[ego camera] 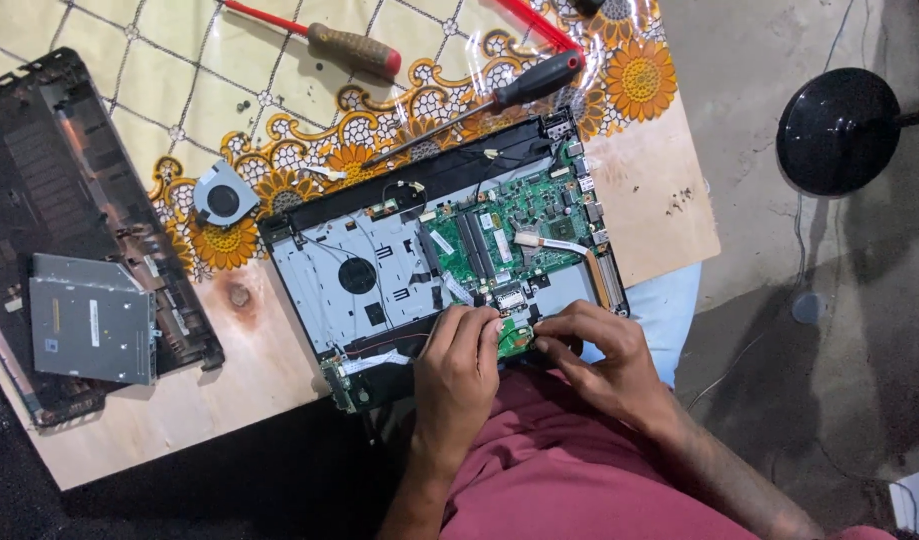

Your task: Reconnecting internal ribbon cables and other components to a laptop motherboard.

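Head view, left hand: the left hand [457, 372] lies over the near edge of the opened black laptop chassis [434, 262], fingers curled down, the fingertips pinching the left side of a small green circuit board [516, 338].
Head view, right hand: the right hand [601, 362] comes in from the other side, thumb and forefinger closed on the right edge of the same small board.
Small board: it sits at the near edge of the chassis, between the two hands, just below the large green mainboard [514, 232].
Chassis: it lies tilted on the wooden worktop [194, 415], with a bare silver metal tray on its left half and a round fan opening in it.
Cloth: a cream plastic cloth with orange sunflowers [169, 90] covers the far part of the worktop.
Tools: a black-handled screwdriver with a red tip [499, 100] rests against the far edge of the chassis; a brown-handled screwdriver with a red shaft [329, 42] lies further off.
Loose parts: a small grey cooling fan [222, 195] lies left of the chassis; a silver optical drive [92, 318] rests on a black laptop bottom cover [69, 180] at far left.
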